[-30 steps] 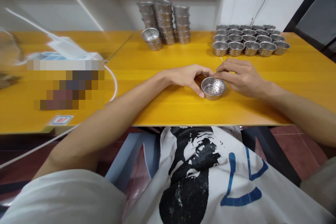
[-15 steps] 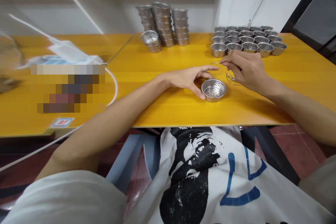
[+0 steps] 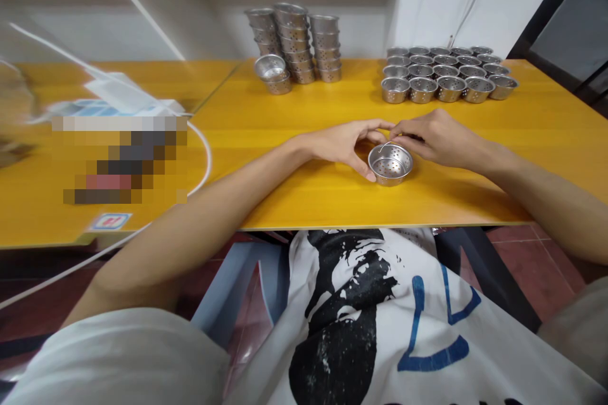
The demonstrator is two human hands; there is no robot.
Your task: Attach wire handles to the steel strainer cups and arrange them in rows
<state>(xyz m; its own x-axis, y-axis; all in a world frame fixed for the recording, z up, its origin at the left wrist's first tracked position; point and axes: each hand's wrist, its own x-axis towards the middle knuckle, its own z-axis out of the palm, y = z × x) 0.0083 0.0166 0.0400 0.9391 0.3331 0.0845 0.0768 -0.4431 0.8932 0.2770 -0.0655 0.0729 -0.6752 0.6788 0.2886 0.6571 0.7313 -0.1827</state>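
Steel and perforated, a cup [image 3: 391, 171] stands on the yellow surface [image 3: 313, 205]. The left hand [image 3: 341, 141] arcs around its left side, fingers spread; the right hand [image 3: 437, 137] pinches a thin wire [image 3: 384, 146] above the cup's rim.

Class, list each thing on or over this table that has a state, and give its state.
Near cup, upright, open side up
Left hand, curved beside the near cup, grip unclear
Right hand, pinching a thin wire at the cup's rim
Tall stacks, standing
Cups in rows, upright, unstacked
White cable, loosely curved
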